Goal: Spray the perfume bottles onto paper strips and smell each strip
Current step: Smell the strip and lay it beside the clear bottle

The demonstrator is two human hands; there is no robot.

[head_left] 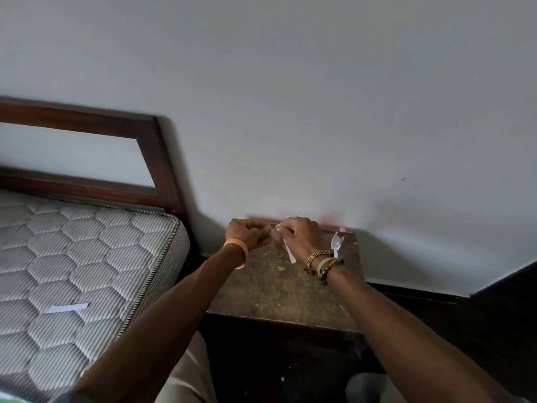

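White paper strip [289, 253] is pinched in the right hand [302, 237], hung clear, probably for spraying. What looks like a pinkish bottle [274, 234] is gripped by the left hand [247, 234], at the strip's 9 o'clock. Second bottle [338, 239] is parked at the table's [276, 286] 1 o'clock.

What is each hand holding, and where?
The right hand pinches a paper strip by its top end. The left hand grips a small pinkish thing, too blurred to name.
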